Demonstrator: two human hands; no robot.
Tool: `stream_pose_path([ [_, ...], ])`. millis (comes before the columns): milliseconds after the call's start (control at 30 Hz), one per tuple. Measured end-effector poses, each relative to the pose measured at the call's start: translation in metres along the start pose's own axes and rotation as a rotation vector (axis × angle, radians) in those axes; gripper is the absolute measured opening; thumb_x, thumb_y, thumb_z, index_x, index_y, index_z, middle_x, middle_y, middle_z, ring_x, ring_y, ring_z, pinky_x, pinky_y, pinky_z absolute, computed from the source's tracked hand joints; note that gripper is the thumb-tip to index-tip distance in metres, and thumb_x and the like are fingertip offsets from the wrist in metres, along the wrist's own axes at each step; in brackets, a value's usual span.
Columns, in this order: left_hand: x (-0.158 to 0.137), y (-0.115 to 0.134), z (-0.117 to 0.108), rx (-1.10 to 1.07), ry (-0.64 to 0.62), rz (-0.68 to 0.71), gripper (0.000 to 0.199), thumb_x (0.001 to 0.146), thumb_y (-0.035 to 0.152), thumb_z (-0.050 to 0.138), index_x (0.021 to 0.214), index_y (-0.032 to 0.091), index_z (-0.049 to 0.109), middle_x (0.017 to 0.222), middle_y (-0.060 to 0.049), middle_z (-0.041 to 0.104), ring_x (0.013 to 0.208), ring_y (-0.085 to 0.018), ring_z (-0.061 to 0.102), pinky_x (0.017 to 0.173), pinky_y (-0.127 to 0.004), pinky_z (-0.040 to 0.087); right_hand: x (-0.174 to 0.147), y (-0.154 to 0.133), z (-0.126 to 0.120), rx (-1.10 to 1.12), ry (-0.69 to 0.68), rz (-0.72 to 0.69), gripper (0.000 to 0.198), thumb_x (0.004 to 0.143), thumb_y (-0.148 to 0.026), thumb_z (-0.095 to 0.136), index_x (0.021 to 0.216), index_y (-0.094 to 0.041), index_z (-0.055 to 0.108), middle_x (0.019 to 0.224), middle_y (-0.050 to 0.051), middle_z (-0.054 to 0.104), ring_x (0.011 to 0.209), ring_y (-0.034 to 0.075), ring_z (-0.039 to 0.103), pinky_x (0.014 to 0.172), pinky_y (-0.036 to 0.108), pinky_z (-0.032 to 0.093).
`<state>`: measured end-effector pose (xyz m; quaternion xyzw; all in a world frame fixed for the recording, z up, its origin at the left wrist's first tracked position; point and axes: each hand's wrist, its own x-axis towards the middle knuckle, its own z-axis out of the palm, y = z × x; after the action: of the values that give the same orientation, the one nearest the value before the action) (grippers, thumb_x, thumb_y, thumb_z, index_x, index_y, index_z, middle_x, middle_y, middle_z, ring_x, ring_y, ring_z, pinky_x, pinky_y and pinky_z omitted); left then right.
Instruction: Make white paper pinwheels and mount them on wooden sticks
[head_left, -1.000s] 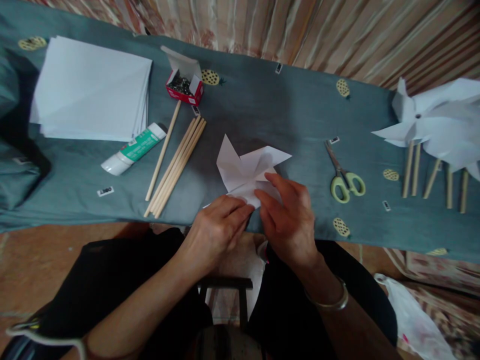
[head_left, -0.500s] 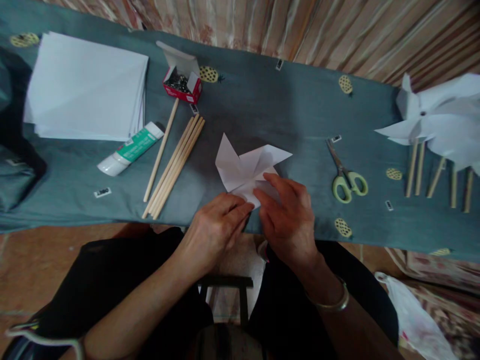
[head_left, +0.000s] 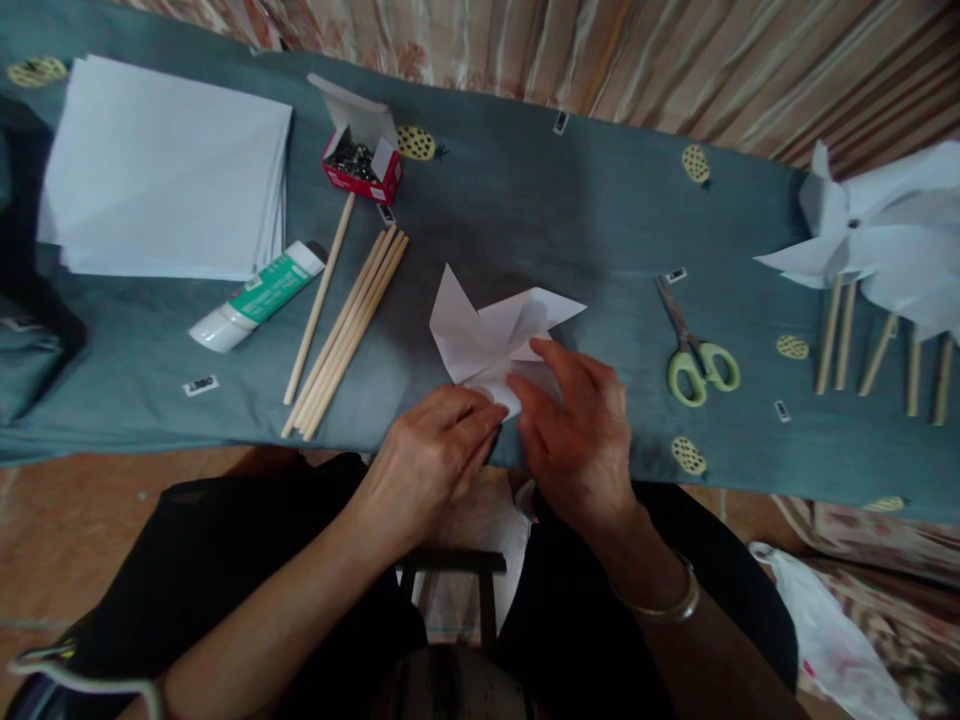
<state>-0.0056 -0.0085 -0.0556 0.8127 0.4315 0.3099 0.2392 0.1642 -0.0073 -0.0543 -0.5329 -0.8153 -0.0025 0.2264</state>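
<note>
A white paper pinwheel (head_left: 487, 335) with several pointed blades lies at the front of the table, its near part covered by my fingers. My left hand (head_left: 435, 450) pinches the near edge of the paper between thumb and fingers. From the right, my right hand (head_left: 574, 430) has its fingers on the same paper, forefinger and thumb somewhat apart over the right-hand blade. Whether that hand grips the paper or only presses it is hard to see. Left of the pinwheel lie several thin wooden sticks (head_left: 349, 335).
A stack of white paper (head_left: 165, 170), a glue tube (head_left: 259, 295) and an open red box of small metal pins (head_left: 362, 170) are on the left. Green-handled scissors (head_left: 694, 365) lie to the right. Finished pinwheels on sticks (head_left: 885, 230) rest at the far right. A curtain (head_left: 600, 50) hangs behind.
Both hands stay nearly still on the paper pinwheel. The view shifts very slightly; nothing else on the table has visibly moved.
</note>
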Motion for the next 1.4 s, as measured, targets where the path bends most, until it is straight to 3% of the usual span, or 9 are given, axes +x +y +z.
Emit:
stream_pose_path([
  [900, 0.001, 0.0, -0.001, -0.005, -0.031, -0.036, 0.02, 0.088, 0.009, 0.055, 0.105, 0.01, 0.066, 0.092, -0.009, 0.069, 0.085, -0.017, 0.066, 0.074, -0.029, 0.058, 0.006, -0.003, 0.005, -0.052, -0.069, 0.008, 0.025, 0.095, -0.019, 0.044, 0.111, -0.019, 0.062, 0.134, 0.013, 0.052, 0.117, 0.028, 0.049, 0.083, 0.041, 0.044],
  [1067, 0.002, 0.001, -0.002, -0.004, -0.04, -0.052, 0.019, 0.089, 0.011, 0.055, 0.104, 0.011, 0.067, 0.092, -0.008, 0.069, 0.085, -0.017, 0.066, 0.074, -0.029, 0.058, 0.008, -0.004, 0.006, -0.103, -0.062, -0.017, 0.021, 0.094, -0.017, 0.046, 0.11, -0.018, 0.061, 0.135, 0.014, 0.052, 0.119, 0.028, 0.049, 0.085, 0.042, 0.043],
  [1267, 0.004, 0.001, -0.003, -0.011, -0.046, -0.048, 0.018, 0.089, 0.011, 0.054, 0.101, 0.01, 0.067, 0.091, -0.009, 0.07, 0.084, -0.017, 0.066, 0.074, -0.03, 0.059, 0.011, -0.007, 0.015, -0.067, 0.059, -0.066, 0.018, 0.093, -0.013, 0.045, 0.103, -0.014, 0.061, 0.128, 0.014, 0.06, 0.117, 0.024, 0.051, 0.089, 0.04, 0.043],
  [1400, 0.004, 0.0, -0.003, -0.01, -0.039, -0.04, 0.018, 0.088, 0.01, 0.055, 0.101, 0.009, 0.067, 0.09, -0.009, 0.07, 0.084, -0.018, 0.067, 0.074, -0.029, 0.059, 0.009, -0.005, 0.013, -0.048, 0.013, -0.051, 0.02, 0.093, -0.014, 0.045, 0.106, -0.015, 0.06, 0.129, 0.014, 0.06, 0.117, 0.025, 0.05, 0.09, 0.04, 0.043],
])
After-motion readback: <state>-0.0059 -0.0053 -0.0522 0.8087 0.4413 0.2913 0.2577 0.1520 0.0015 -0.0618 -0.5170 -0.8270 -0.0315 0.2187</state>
